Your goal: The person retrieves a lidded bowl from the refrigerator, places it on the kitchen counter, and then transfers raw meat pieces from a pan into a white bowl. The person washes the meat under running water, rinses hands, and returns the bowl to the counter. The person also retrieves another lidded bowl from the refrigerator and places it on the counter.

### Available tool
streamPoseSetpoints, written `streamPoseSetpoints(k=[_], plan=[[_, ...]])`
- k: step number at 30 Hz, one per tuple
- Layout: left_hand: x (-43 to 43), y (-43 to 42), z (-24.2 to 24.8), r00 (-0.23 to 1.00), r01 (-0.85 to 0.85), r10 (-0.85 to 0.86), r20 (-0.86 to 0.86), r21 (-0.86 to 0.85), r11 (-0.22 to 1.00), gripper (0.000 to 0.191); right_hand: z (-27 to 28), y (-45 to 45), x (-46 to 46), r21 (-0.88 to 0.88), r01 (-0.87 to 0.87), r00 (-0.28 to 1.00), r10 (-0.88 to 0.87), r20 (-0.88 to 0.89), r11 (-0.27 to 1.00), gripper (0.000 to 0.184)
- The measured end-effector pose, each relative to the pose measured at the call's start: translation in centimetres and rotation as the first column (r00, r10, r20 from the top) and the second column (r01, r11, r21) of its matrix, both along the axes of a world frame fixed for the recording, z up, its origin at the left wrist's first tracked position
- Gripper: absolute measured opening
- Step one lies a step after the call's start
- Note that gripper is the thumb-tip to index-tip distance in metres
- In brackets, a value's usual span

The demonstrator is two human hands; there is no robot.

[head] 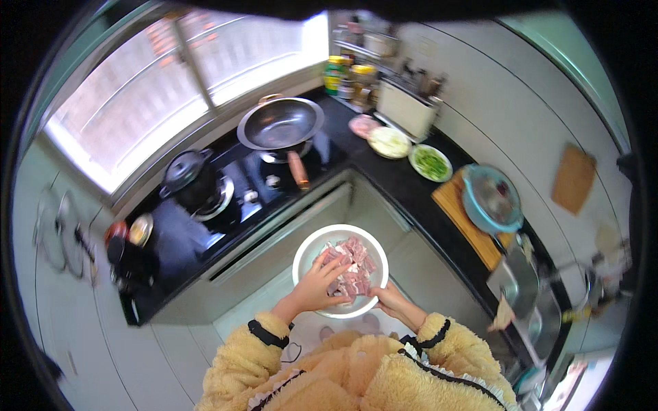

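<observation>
A white bowl with chunks of raw meat in it is held in front of my body, above the floor. My left hand reaches over the bowl's left rim, its spread fingers resting on the meat; whether they grip a piece I cannot tell. At the lower right, my right hand holds the bowl's rim, its fingers partly hidden beneath it.
A wok and a lidded black pot stand on the gas stove. Along the right counter are a plate of chopped greens, a plate of pale food, and a blue basin on a wooden board, before the sink.
</observation>
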State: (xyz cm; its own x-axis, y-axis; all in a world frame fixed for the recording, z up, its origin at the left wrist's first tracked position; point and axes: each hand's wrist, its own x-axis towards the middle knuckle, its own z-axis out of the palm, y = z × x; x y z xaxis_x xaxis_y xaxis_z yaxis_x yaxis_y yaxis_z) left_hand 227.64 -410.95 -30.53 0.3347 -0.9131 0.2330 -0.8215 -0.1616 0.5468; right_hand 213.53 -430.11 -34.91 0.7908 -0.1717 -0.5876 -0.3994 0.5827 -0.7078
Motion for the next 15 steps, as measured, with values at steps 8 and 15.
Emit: streamPoseSetpoints(k=[8, 15], plan=[[-10.8, -19.3, -2.0, 0.918, 0.386, -0.385, 0.092, 0.001, 0.922, 0.08, -3.9, -8.9, -17.4, -0.025, 0.378, 0.925, -0.377, 0.036, 0.925, 0.05], [-25.5, -36.7, -3.9, 0.691, 0.652, -0.667, 0.277, 0.158, 0.741, 0.083, -5.3, -18.4, -31.6, -0.006, 0.592, 0.805, -0.591, -0.056, 0.806, 0.044]])
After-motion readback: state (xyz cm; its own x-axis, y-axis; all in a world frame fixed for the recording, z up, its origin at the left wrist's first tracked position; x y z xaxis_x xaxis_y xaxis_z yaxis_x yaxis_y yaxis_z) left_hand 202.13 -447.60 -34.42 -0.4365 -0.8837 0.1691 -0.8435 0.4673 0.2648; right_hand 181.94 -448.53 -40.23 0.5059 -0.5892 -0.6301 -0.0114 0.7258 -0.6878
